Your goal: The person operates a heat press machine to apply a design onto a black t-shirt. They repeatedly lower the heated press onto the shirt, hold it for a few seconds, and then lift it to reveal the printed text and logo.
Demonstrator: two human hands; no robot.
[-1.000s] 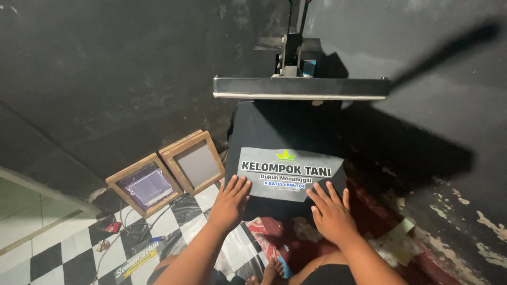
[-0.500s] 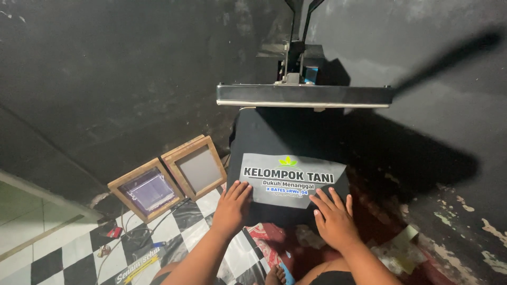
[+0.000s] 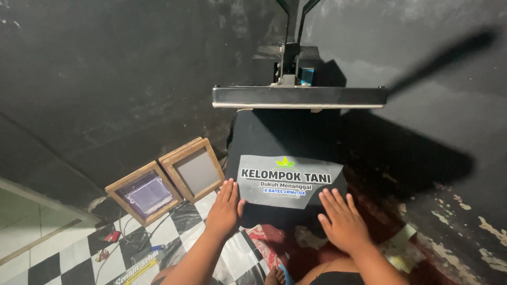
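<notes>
A grey transfer sheet (image 3: 289, 182) with printed lettering and a small green leaf mark lies flat on a black garment (image 3: 274, 142), near the front edge of the heat press's lower platen. The sheet sits slightly askew, its right side dipping lower than its left, and its surface looks smooth and thin, like film.

The left hand (image 3: 226, 208) rests flat with fingers spread and empty, touching the sheet's front-left corner. The right hand (image 3: 342, 221) lies flat and open too, gripping nothing, at the front-right corner, just over the platen's front edge.

Risk, as a judgement: a thin sheet like this could slide or wrinkle under a sideways push, leaving the print crooked on the cloth — and the raised upper plate (image 3: 299, 97) hangs directly above the platen's back edge, likely hot, so fingers reaching further in could be burned.

To the left, beyond the platen, two wooden screen frames (image 3: 166, 179) lean against a dark wall above a black-and-white checkered floor (image 3: 53, 261).
</notes>
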